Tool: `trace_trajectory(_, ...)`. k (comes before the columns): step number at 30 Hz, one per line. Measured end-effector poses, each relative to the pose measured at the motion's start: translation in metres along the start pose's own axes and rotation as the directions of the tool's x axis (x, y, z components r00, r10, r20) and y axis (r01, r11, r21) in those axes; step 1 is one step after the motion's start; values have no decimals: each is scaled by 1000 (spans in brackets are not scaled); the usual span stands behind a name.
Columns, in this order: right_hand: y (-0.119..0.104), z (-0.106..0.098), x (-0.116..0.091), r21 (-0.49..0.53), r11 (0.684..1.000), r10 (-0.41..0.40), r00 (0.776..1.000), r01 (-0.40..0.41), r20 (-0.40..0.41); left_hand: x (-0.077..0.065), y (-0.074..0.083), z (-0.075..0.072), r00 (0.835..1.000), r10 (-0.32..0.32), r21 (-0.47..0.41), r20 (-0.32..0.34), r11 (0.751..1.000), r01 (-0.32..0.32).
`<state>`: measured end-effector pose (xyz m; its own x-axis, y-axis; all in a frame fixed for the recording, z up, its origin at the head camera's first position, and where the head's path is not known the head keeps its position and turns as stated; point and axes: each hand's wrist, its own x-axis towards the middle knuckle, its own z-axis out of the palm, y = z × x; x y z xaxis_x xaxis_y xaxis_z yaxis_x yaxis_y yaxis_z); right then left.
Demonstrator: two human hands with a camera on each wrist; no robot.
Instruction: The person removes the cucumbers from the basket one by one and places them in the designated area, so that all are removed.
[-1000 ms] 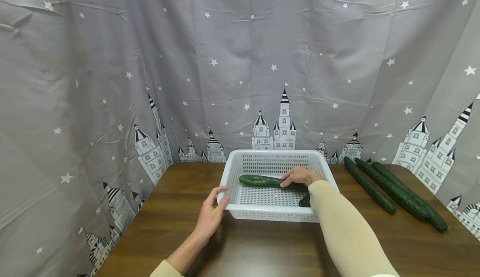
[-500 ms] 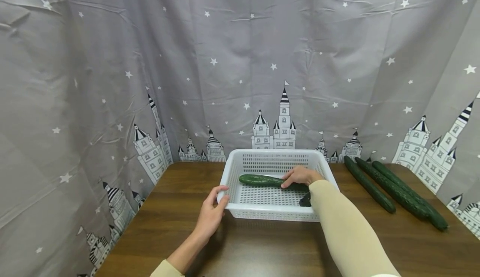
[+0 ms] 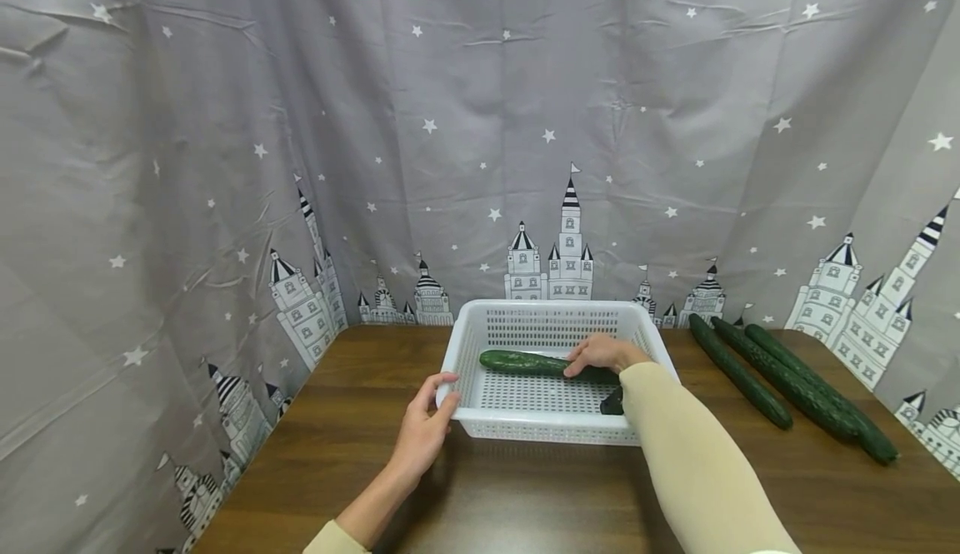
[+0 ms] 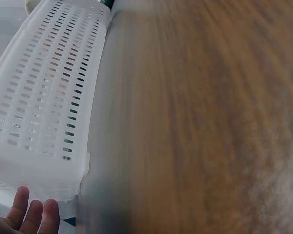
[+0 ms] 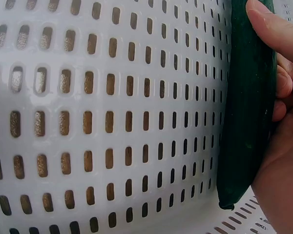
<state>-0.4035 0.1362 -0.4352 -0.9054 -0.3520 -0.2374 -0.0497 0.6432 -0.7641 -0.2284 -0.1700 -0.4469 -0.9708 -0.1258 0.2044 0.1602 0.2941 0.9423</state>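
Observation:
A white perforated plastic basket (image 3: pixel 551 426) stands on the wooden table. My left hand (image 3: pixel 422 425) grips its near left corner, with the thumb at the rim; in the left wrist view the fingertips (image 4: pixel 50 214) show beside the basket's end. Inside the basket, a dark green cucumber (image 3: pixel 517 361) lies crosswise. My right hand (image 3: pixel 597 351) reaches in over the right side and holds the cucumber's right part. The right wrist view shows the thumb on one side of the cucumber (image 5: pixel 246 107) and curled fingers on the other, with the basket's slotted bottom next to it.
Three more cucumbers lie side by side on the table at the right: a left one (image 3: pixel 738 371), a middle one (image 3: pixel 787 383) and a right one (image 3: pixel 825 391). A grey curtain (image 3: pixel 465 121) with stars and castles hangs behind the table (image 3: pixel 525 504). A dark object (image 3: pixel 612 402) shows beside the right sleeve.

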Motion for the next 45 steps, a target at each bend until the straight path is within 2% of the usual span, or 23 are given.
trace_trajectory(6, -4, -3, -3, -31, 1000, -1, 1000, 1, -3, 0, 4, 1, 1000, -15, 26, 0, 1000, 15)
trace_trajectory(14, -3, -7, 2, 39, 999, 3, 1000, -3, -8, -14, 35, -2, 1000, -7, 13, 9, 1000, 7)
trace_trajectory(16, -3, -8, 3, 44, 999, 13, 1000, -12, -4, -14, 33, -1, 1000, -6, 15, 5, 1000, 6)
trace_trajectory(23, -4, -15, 0, 25, 1000, -11, 1000, 12, -7, -3, 10, 3, 1000, -22, 38, -4, 999, 22)
trace_trajectory(33, -16, -31, -3, 48, 996, -73, 997, 73, 1, -18, 36, -2, 1000, 8, 3, 14, 1000, -8)
trace_trajectory(36, -20, -35, -4, 47, 996, -76, 997, 77, -4, -18, 38, -2, 1000, 4, 2, 15, 1000, -4)
trace_trajectory(43, -25, -49, -7, 10, 995, -96, 995, 96, -36, -10, 24, 2, 1000, -10, 21, -8, 1000, 11)
trace_trajectory(45, -25, -53, -7, -1, 995, -96, 994, 96, -44, -12, 29, 1, 1000, -6, 17, -7, 1000, 6)
